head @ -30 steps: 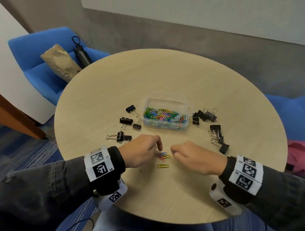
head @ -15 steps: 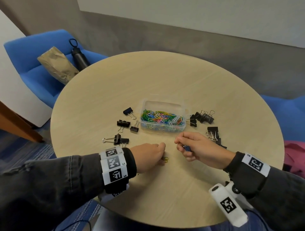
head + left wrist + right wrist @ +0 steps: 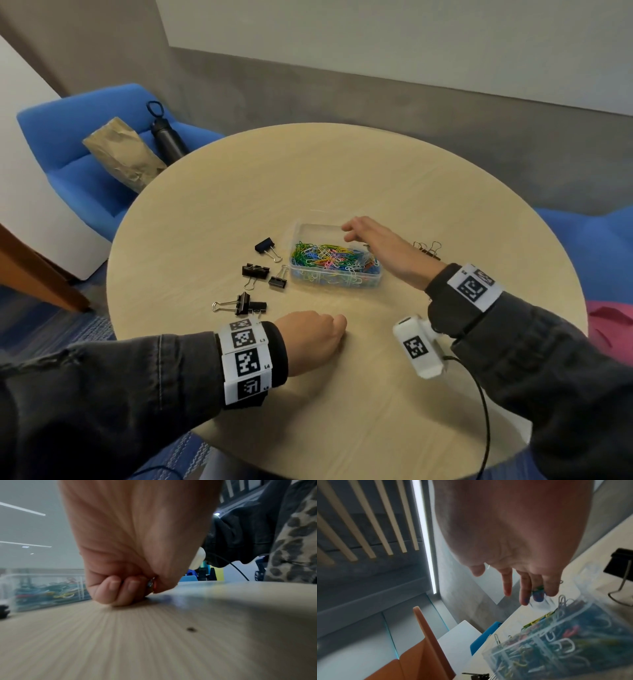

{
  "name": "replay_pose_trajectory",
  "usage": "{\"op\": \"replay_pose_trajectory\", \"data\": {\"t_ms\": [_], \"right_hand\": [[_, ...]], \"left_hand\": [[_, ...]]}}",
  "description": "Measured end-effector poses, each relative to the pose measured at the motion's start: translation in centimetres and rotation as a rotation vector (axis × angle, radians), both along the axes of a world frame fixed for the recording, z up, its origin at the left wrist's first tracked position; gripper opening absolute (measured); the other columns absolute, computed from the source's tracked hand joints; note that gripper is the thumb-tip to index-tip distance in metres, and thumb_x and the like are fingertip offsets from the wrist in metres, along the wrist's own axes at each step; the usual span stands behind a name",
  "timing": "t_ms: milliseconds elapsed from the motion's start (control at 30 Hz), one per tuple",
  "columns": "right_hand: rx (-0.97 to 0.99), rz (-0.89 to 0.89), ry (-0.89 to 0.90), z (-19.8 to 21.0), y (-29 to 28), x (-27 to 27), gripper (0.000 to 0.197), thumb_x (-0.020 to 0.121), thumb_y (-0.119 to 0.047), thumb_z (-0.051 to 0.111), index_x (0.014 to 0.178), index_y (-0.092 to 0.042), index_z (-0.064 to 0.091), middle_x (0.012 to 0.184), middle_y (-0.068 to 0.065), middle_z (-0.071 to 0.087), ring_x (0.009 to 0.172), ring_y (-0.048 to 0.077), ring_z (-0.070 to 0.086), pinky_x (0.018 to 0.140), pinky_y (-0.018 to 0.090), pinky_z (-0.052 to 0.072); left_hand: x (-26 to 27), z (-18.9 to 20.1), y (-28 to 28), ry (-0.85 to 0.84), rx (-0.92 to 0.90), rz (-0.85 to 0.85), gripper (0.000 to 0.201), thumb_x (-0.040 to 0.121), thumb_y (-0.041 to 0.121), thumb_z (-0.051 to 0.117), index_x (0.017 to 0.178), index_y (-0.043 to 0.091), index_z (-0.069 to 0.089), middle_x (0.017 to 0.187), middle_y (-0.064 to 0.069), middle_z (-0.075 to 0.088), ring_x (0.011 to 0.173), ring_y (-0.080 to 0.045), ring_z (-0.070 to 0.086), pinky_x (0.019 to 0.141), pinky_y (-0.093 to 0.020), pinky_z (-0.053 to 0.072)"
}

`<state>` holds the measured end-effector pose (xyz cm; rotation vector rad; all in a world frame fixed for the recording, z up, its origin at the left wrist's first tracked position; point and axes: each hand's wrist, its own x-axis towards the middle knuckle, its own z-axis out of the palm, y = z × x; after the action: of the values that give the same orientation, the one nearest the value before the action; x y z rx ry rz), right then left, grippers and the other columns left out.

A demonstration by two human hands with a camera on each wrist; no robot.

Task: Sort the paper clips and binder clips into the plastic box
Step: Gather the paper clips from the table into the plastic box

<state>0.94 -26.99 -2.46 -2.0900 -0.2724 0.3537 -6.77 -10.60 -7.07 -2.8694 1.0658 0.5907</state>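
The right hand (image 3: 380, 245) hovers over the plastic box (image 3: 371, 277), fingers (image 3: 524, 589) loosely spread, blue and green paper clips (image 3: 538, 593) dropping from them. The left hand (image 3: 313, 337) rests clenched on the tabletop (image 3: 342, 178), pinching a clip (image 3: 150, 584). Judging by this, paper-clip sorting is nearly finished; next, the scattered binder clips (image 3: 255, 270) need gathering.
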Motion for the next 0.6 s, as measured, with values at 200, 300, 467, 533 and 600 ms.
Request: {"op": "replay_pose_trajectory", "data": {"t_ms": [200,300,467,533,600], "right_hand": [[0.157,-0.169,-0.053,0.0,-1.5,0.3,0.047,0.101,-0.042,0.03,0.109,-0.008,0.062,0.113,0.01,0.065,0.111,0.019,0.06,0.1,0.04,0.047],[0.206,-0.144,-0.041,0.3,-1.8,-0.1,0.045,0.102,-0.036,0.031,0.108,-0.003,0.061,0.11,0.018,0.066,0.109,0.025,0.062,0.101,0.042,0.048],[0.23,-0.045,-0.074,1.3,-1.5,0.0,0.041,0.104,-0.029,0.031,0.111,-0.001,0.06,0.111,0.021,0.063,0.102,0.029,0.063,0.085,0.037,0.053],[0.215,-0.069,-0.12,1.8,-1.8,0.4,0.038,0.103,-0.028,0.033,0.108,-0.004,0.061,0.11,0.015,0.063,0.094,0.025,0.064,0.074,0.033,0.054],[0.137,-0.133,-0.188,2.0,-2.5,0.7,0.034,0.103,-0.027,0.036,0.104,-0.008,0.064,0.112,0.009,0.063,0.094,0.021,0.063,0.071,0.031,0.054]], "left_hand": [[2.2,2.0,1.0,0.036,-0.258,0.038,0.027,0.099,0.021,0.034,0.082,0.003,0.045,0.068,-0.009,0.044,0.063,-0.027,0.04,0.061,-0.033,0.028],[4.4,3.4,0.4,-0.041,-0.33,0.094,0.024,0.099,0.021,0.034,0.082,0.007,0.043,0.061,-0.004,0.04,0.06,-0.026,0.039,0.061,-0.034,0.031],[8.1,4.9,-1.1,-0.159,-0.347,0.153,0.023,0.101,0.021,0.031,0.104,0.005,0.047,0.076,-0.012,0.059,0.064,-0.027,0.05,0.068,-0.042,0.047],[9.0,5.2,-1.7,-0.211,-0.302,0.175,0.025,0.101,0.023,0.033,0.109,0.003,0.046,0.092,-0.016,0.062,0.073,-0.029,0.054,0.073,-0.043,0.048],[9.5,5.3,-2.4,-0.198,-0.293,0.2,0.025,0.101,0.023,0.036,0.111,0.002,0.046,0.1,-0.016,0.06,0.082,-0.031,0.055,0.073,-0.041,0.045]]}}
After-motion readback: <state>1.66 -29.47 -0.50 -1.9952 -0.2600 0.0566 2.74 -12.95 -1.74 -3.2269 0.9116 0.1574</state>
